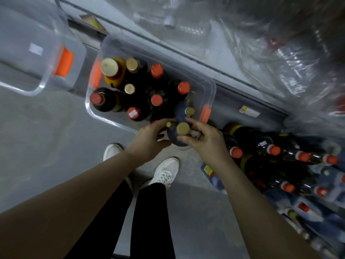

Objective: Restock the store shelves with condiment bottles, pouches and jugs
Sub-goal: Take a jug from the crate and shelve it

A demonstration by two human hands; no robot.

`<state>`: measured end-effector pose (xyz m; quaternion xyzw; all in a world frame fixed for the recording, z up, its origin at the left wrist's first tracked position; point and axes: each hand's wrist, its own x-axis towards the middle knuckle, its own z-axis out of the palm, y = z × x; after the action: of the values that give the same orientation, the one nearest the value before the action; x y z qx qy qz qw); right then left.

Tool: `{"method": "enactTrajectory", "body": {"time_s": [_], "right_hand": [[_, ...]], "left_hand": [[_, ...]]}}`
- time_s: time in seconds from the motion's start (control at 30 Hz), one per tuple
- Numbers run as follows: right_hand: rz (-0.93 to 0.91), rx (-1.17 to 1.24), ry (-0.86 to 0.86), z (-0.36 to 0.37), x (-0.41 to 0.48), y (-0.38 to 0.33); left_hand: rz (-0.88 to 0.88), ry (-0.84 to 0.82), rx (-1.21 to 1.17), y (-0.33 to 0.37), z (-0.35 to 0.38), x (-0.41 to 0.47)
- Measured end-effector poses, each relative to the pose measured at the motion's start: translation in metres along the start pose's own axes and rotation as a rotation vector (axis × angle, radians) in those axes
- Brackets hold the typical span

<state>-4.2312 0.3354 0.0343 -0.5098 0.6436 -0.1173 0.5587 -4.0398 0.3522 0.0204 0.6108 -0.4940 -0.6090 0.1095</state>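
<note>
Two hands close on one dark jug (183, 128) with a gold cap: the left hand (149, 136) curls round its side, the right hand (204, 137) grips its pale handle (mostly hidden under the fingers). The jug is at the near right corner of a clear bin (211, 90) packed with upright red- and gold-capped bottles (156, 71). To the right, shelf bottles (274, 149) lie in rows. White shoes (166, 172) stand on the grey floor (46, 137).
</note>
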Motion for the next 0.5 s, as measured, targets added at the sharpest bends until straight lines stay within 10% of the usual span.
{"method": "enactTrajectory", "body": {"time_s": [0.5], "right_hand": [[-0.093, 0.473, 0.229, -0.119, -0.153, -0.244]], "left_hand": [[0.232, -0.210, 0.007, 0.209, -0.103, -0.147]]}}
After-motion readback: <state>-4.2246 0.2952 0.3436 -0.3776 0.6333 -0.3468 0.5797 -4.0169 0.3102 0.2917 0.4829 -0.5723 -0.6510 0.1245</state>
